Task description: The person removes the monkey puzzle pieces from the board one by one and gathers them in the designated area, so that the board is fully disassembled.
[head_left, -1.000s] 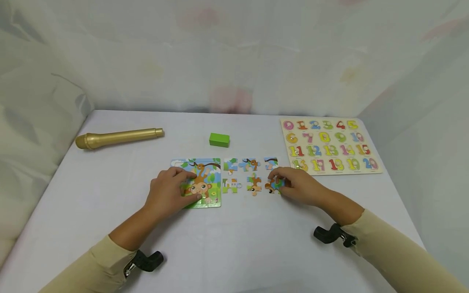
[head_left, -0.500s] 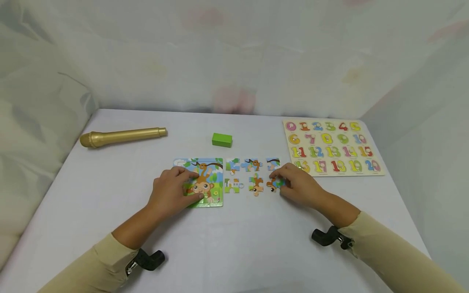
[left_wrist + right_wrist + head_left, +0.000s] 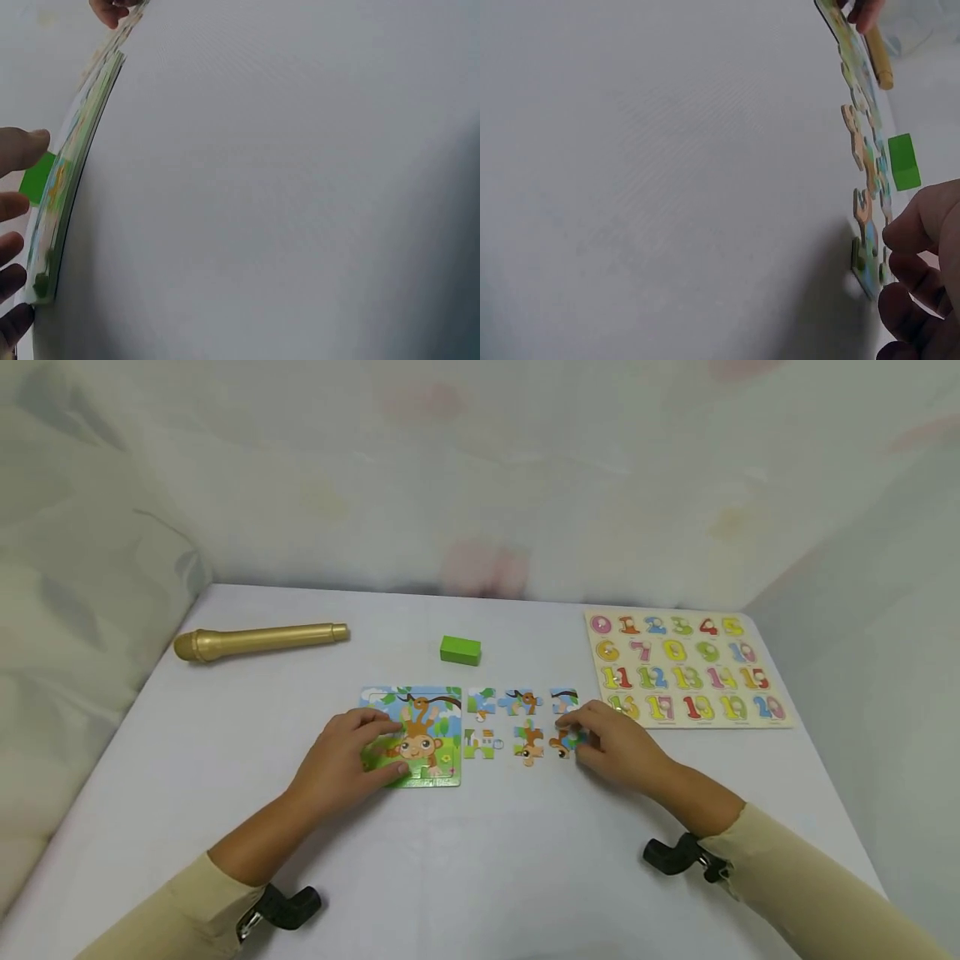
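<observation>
A square monkey picture puzzle board (image 3: 431,727) lies on the white table in the head view. My left hand (image 3: 339,760) is over its left side, fingers and thumb spread apart. To the right lie several loose jigsaw pieces in two rows, among them a branch piece (image 3: 564,700), a house piece (image 3: 478,743) and a brown monkey piece (image 3: 528,745). My right hand (image 3: 618,747) is at the lower right monkey-face piece (image 3: 564,743), partly covering it, with bent fingers and a gap to the thumb. Whether its fingertips touch the piece is hard to tell.
Behind the pieces sits a green block (image 3: 460,650). A gold toy microphone (image 3: 262,642) lies at the back left. On the right is a number puzzle board (image 3: 686,670) with coloured numerals. White cloth walls (image 3: 480,477) stand around the table (image 3: 480,860).
The head view has shifted slightly, so everything sits a little further right in it. Both hands keep nearly the same places by the board and the lower right piece; no piece has visibly moved.
</observation>
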Motion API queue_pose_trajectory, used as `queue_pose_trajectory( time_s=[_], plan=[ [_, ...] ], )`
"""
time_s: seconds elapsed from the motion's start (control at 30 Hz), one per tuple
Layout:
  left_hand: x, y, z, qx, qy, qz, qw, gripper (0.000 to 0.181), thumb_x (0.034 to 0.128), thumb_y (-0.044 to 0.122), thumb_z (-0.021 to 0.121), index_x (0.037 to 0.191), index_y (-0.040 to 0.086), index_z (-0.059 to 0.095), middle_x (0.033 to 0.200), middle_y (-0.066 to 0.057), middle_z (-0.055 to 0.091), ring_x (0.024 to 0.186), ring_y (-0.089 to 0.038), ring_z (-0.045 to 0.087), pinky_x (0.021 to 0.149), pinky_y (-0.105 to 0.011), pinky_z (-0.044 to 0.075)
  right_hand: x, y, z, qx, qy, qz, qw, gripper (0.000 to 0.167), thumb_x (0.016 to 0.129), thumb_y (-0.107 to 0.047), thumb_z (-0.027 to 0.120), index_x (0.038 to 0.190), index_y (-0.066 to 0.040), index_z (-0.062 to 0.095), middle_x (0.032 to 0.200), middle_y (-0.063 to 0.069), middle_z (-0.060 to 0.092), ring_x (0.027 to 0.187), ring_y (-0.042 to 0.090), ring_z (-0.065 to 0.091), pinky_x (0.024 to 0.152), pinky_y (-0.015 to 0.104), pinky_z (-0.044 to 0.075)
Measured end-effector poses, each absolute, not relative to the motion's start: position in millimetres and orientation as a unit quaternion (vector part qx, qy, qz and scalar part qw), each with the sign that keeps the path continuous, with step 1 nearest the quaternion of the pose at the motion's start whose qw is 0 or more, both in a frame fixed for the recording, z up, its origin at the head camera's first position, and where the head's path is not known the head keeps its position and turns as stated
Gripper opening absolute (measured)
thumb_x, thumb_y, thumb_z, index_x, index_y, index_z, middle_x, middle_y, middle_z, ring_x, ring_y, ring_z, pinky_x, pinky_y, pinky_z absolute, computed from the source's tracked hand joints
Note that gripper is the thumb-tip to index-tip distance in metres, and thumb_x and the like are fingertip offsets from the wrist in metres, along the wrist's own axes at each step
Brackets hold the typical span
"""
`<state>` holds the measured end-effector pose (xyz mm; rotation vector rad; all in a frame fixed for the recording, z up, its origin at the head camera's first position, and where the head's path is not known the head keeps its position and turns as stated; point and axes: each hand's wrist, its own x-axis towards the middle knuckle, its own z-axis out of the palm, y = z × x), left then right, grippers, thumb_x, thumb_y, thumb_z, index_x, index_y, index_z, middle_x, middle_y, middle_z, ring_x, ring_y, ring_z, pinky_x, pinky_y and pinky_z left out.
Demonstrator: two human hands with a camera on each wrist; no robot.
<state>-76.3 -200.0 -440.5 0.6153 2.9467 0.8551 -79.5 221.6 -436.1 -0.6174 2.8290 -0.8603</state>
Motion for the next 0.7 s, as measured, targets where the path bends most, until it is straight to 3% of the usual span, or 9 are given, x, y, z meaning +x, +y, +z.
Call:
queue_pose_trajectory(
  time_s=[0.23, 0.7],
  plan=[
    [-73.8, -214.6, -438.2, 0.200, 0.941, 0.273, -0.005, 0.056, 0.0813, 0.030, 0.095, 0.130, 0.010, 0.076, 0.133, -0.015, 0.063, 0.126, -0.042, 0.055, 0.103, -0.060, 0.046, -85.2, 210.1, -429.9, -0.244, 0.917, -0.312, 0.049, 0.035, 0.094, -0.004, 0.071, 0.127, -0.015, 0.074, 0.109, -0.002, 0.068, 0.079, 0.010, 0.053, 0.069, 0.029, 0.048],
    [-82.5, -235.8, -437.0, 0.202, 0.937, 0.281, 0.051, 0.066, 0.0752, 0.026, 0.100, 0.133, 0.009, 0.073, 0.133, -0.015, 0.064, 0.126, -0.041, 0.058, 0.105, -0.063, 0.045, -109.2, 168.7, -426.1, -0.315, 0.879, -0.346, 0.092, 0.035, 0.099, -0.007, 0.070, 0.133, -0.012, 0.071, 0.112, 0.002, 0.065, 0.078, 0.009, 0.055, 0.074, 0.030, 0.050]
  ],
)
